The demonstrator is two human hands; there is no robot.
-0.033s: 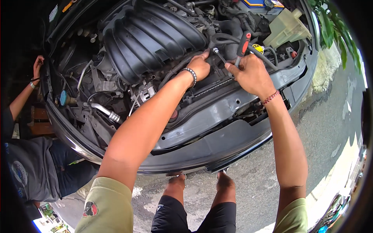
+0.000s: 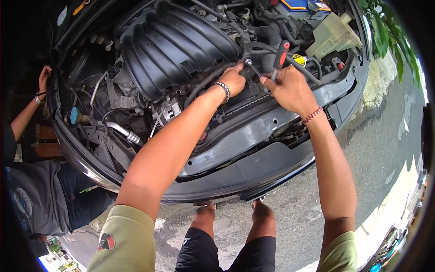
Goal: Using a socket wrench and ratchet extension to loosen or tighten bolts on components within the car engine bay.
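Gripping the red-and-black tool handle [image 2: 281, 59], my right hand [image 2: 290, 88] is closed around its lower part, with the handle rising up and slightly right out of my fist. My left hand [image 2: 233, 79] is curled, thumb and fingertips pinched at the small metal fitting [image 2: 248, 61] on the hose end; I cannot tell whether they actually clamp it. A thin shaft runs from the fitting down and right toward my right fist, so the long axis of the work lies diagonally between both hands, with the left hand nearer the fitting and the right hand nearer the handle. Both hands sit just above the black radiator support panel [image 2: 253, 131], in front of the ribbed black intake manifold [image 2: 176, 45]. A translucent coolant reservoir [image 2: 333, 34] stands farther right, the battery [image 2: 301, 7] behind it. At far left another person's hand [image 2: 44, 77] rests on the fender edge. Compared with the earlier frame, nothing has moved: hands, tool and fitting hold identical positions.
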